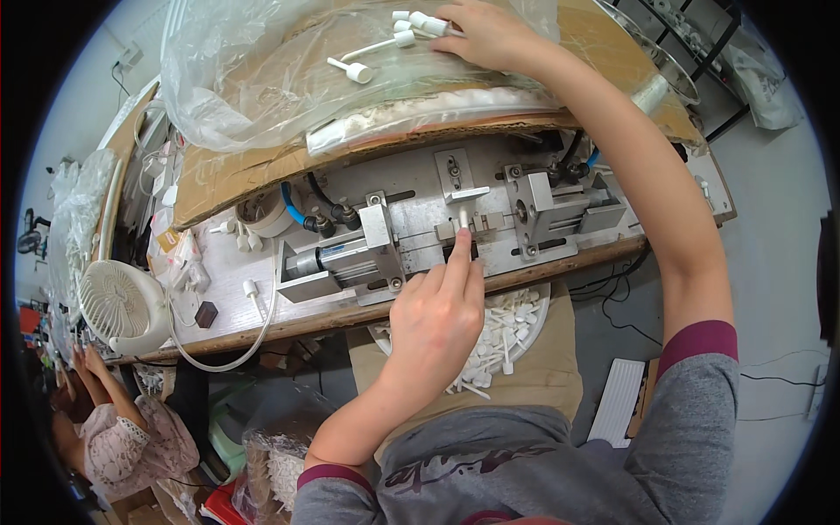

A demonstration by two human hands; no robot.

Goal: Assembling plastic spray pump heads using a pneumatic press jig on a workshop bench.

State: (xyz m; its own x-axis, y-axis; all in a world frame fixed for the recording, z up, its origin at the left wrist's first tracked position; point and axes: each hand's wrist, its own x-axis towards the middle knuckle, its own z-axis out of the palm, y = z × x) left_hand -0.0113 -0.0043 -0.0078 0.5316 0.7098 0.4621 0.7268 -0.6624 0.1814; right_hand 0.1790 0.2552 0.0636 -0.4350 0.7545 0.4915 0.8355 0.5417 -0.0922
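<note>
My left hand [437, 311] has its index finger stretched out, the tip touching a white plastic stick [464, 213] set upright in the metal fixture [490, 222]. Its other fingers are partly bent and hold nothing visible. Farther off, my right hand [490, 35] reaches onto a clear plastic sheet [254, 83], fingers closed around white plastic sticks with cylindrical heads [427, 24]; how many it grips is partly hidden. A loose stick with a cylindrical head [357, 73] lies to the left of that hand. Pneumatic cylinders [337, 261] flank the fixture.
Cardboard [210, 188] covers the bench's far side. A white fan [122, 302] and looped tube stand at left, near a small dark block [206, 315]. In my lap, a round tub [535, 337] holds many white pieces. Another person [131, 429] sits at lower left.
</note>
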